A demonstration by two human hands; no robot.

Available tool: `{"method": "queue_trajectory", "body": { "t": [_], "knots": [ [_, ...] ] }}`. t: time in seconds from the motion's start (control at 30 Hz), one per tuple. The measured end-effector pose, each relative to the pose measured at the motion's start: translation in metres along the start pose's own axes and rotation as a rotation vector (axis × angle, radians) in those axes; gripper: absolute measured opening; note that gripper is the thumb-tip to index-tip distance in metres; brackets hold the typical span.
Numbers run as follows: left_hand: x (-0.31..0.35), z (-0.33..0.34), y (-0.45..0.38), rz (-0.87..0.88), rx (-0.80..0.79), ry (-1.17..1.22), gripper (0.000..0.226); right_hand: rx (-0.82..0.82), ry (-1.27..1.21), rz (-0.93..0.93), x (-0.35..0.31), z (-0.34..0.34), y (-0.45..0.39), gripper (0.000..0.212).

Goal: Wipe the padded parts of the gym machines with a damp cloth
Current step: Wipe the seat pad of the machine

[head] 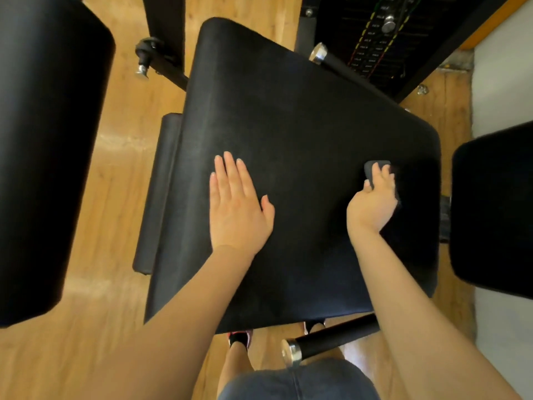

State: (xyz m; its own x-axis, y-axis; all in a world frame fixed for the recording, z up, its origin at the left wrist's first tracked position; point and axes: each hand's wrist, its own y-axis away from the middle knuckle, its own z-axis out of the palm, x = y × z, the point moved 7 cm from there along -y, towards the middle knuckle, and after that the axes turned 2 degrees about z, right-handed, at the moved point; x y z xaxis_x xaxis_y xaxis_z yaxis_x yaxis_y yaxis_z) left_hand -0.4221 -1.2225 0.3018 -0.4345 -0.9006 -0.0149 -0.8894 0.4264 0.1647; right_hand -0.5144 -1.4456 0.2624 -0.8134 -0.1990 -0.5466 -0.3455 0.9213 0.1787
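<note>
Cloth [375, 168] in right hand [372, 203] nears pad's [288, 116] edge.

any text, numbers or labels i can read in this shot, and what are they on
Weight stack: small pale number labels run down the plates, too blurred to read.
Seat pad, side pads, dark cloth under the right hand, left hand: no text visible.
</note>
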Motion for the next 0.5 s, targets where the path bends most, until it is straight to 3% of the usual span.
{"method": "queue_trajectory", "body": {
  "t": [0.23,0.37,0.5],
  "knots": [
    [-0.033,-0.002,0.017,0.201,0.009,0.045,0.075,-0.066,0.031,-0.157,-0.079,0.041,0.065,0.045],
    [-0.066,0.001,0.04,0.146,0.041,0.089,0.078,-0.114,0.049,-0.188,-0.115,0.057,0.087,0.046],
    [-0.087,0.007,0.059,0.037,0.016,0.173,0.08,-0.229,0.071,-0.437,-0.172,0.083,0.13,0.048]
  ]
}}
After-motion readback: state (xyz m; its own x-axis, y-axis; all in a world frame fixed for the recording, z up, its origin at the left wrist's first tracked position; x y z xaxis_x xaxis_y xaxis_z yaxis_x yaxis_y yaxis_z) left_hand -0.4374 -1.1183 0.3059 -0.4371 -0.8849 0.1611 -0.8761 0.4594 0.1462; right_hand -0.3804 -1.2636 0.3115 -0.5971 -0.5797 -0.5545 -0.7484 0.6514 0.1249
